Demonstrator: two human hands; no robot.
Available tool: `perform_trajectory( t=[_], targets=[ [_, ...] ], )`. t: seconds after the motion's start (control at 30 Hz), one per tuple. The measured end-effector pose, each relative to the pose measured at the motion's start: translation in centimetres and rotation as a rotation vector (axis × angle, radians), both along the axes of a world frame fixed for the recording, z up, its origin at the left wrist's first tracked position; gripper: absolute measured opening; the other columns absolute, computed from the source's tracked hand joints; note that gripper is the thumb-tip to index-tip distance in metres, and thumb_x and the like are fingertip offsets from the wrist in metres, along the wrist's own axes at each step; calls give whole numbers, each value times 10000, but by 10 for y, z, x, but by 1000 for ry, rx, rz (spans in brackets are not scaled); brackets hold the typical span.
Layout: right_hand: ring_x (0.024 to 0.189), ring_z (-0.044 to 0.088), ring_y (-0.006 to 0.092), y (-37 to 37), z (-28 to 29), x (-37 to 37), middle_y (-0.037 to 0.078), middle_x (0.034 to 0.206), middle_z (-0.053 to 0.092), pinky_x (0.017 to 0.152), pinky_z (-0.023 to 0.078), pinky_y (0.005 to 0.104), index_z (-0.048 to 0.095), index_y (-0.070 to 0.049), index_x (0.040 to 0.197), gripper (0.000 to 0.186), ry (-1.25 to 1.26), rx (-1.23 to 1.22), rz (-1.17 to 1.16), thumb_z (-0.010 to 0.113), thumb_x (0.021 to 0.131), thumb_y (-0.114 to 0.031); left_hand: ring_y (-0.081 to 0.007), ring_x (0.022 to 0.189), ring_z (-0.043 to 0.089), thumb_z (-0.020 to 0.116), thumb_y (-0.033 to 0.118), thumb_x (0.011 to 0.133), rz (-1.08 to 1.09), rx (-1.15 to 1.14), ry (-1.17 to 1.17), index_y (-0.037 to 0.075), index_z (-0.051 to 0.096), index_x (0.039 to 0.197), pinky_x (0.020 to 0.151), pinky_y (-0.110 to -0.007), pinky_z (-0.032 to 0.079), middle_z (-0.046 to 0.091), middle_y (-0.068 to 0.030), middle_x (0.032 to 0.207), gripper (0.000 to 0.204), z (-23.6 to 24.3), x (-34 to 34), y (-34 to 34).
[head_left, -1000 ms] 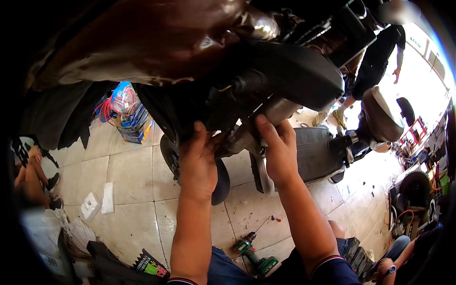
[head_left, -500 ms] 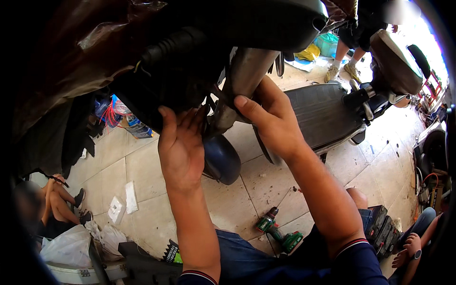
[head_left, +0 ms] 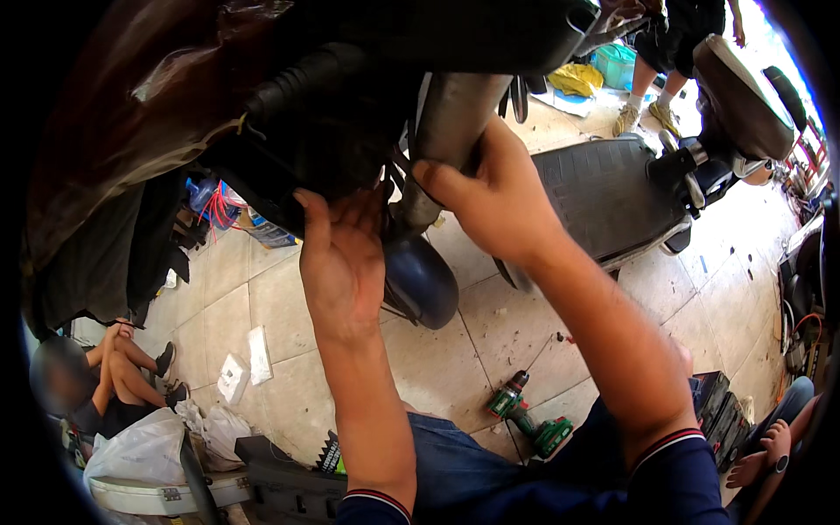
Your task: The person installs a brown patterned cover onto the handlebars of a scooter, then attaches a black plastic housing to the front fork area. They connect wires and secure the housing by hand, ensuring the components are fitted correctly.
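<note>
A thick grey metal tube [head_left: 457, 109] slants down from the dark underside of a vehicle [head_left: 367, 74] above me. My right hand [head_left: 499, 206] is closed around the tube's right side, its thumb lying across the front. Just left of the tube, my left hand [head_left: 346, 276] is raised with the palm facing me and the thumb apart. Its fingers reach up into the shadowed underside, and their tips are hard to make out. Below the tube's lower end is a rounded dark blue mudguard [head_left: 422, 284].
A green cordless drill [head_left: 529, 416] lies on the tiled floor [head_left: 481, 341] near my legs. At right stands a scooter with a black footboard [head_left: 604, 197]. People sit at lower left and lower right; another stands at upper right. White pieces [head_left: 234, 378] lie at left.
The whole view has shifted slightly, so the floor things appear farther right. My right thumb has moved a little farther across the tube. My left hand stays at the underside.
</note>
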State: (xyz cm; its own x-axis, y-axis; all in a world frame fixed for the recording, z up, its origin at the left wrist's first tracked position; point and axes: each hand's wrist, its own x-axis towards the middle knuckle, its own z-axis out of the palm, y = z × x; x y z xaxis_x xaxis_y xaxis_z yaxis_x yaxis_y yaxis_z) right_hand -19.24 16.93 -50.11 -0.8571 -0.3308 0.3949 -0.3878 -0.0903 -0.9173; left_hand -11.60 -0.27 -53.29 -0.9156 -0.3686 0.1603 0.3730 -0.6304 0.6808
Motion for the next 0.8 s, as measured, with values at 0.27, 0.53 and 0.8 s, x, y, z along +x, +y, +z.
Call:
perform_trajectory(
  t=[0.27,0.53,0.8],
  targets=[
    [1068,664,201,18,-1,-8,138,1170,731,963,523,347,623,29,1317,476,-15,-110,198,808,938,-192,-353,1507,401,669,679,956,29,-23,42,-158,349,1529,1281,-443,341,422,-275,1582,1064,-2,-2,2],
    [898,653,317,23,-35,28,116,967,678,796,526,399,669,-28,1051,345,824,227,-412,867,780,-113,-353,1489,418,683,689,939,36,-11,48,-165,341,1522,1279,-443,343,419,-276,1573,1090,-3,-2,3],
    [820,630,310,5,-31,30,105,885,639,721,506,435,695,-6,1145,403,849,186,-536,746,745,-6,-363,1484,433,630,704,967,61,-12,25,-171,427,1472,1280,-436,337,479,-288,1534,1031,-1,-1,4]
  ],
)
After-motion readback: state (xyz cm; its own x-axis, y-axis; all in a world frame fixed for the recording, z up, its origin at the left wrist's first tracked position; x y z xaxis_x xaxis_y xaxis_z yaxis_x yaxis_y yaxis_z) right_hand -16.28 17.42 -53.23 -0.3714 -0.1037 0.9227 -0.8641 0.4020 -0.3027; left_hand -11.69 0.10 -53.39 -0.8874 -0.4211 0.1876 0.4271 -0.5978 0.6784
